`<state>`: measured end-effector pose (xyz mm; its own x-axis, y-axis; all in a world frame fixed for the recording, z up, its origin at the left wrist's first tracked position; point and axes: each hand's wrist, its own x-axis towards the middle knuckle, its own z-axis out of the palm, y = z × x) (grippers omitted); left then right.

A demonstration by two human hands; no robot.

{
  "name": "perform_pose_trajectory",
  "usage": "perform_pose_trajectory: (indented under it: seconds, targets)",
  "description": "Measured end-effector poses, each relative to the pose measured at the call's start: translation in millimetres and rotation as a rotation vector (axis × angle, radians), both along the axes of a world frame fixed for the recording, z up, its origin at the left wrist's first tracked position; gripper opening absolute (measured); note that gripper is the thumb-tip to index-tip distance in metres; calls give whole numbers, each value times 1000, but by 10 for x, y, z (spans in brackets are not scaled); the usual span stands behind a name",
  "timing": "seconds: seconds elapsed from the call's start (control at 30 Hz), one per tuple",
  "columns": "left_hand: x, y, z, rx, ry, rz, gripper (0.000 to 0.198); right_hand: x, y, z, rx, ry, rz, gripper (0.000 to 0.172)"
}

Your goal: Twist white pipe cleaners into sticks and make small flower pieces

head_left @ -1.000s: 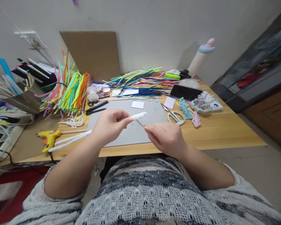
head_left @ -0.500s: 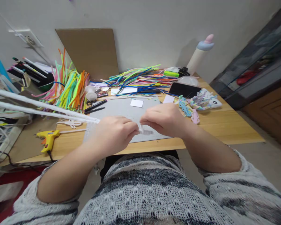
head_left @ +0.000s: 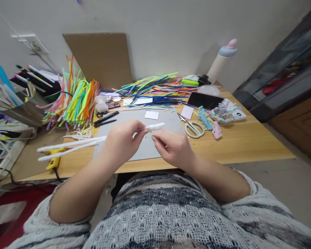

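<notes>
- The left hand (head_left: pixel 121 140) is raised above the grey mat (head_left: pixel 168 119), its fingers (head_left: pixel 141 133) pinched narrow on a white pipe cleaner (head_left: pixel 155 127).
- The right hand (head_left: pixel 172 148) meets it from the other side. Its fingertips (head_left: pixel 155 137) are drawn close together just under the fuzzy end and look to be nipping it, though the exact hold is hidden by the thumb.
- The pipe cleaner is held in the air between both hands, over the near half of the mat and not touching the worktop (head_left: pixel 248 145).
- Done so far, as I judge it: a short stretch at the right-hand end is wound into a tight, thick coil that sticks out past the left fingers.
- Left over: two long white tails (head_left: pixel 69 147) run out leftwards behind the left hand, still straight and unwound. They are far longer than the coiled part, so the winding looks to be at an early stage.
- Under the tails lies a yellow glue gun (head_left: pixel 52 160), untouched.
- Scissors (head_left: pixel 193 128) rest just off the right edge of the mat, and a small white card (head_left: pixel 151 114) lies on its far part.
- A heap of coloured pipe cleaners (head_left: pixel 155 90) lies along the back, with another bunch (head_left: pixel 75 100) standing at the left.
</notes>
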<state>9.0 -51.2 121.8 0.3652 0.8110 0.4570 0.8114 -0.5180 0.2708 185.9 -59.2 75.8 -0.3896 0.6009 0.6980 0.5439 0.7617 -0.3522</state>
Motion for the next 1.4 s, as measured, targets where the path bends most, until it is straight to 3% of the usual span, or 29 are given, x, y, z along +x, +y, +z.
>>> perform_pose_trajectory:
  seconds: [0.13,0.2,0.33,0.43,0.5,0.57,0.7,0.83,1.03,1.27,1.4]
  targets:
    - [5,-18,2,89,182,-71,18,106,-16,192,189,-261,-86,23]
    - [2,-37,20,128,285,-163,20,162,40,289,158,-316,-47,25]
    - [-33,-68,73,154,330,-334,20,241,248,376,-241,-145,256,15]
    - [-65,-71,98,128,211,-353,16,214,353,279,-582,124,475,12]
    - [-74,-62,91,106,140,-327,16,143,348,151,-688,255,508,15]
    - [-68,-45,63,103,75,-264,15,51,285,13,-713,357,445,18]
    - [-38,-3,-3,129,8,-105,13,-75,89,-133,-591,449,210,15]
    - [-19,13,-23,121,67,-71,15,-49,-55,-55,-309,204,103,15]
    - [7,-28,-22,64,37,-12,21,2,-74,-14,-210,165,45,15]
    - [7,-33,22,-161,-202,-90,18,13,-12,-132,-159,230,28,13]
    - [11,-58,46,-187,-263,-90,17,45,-8,-136,-106,216,29,11]
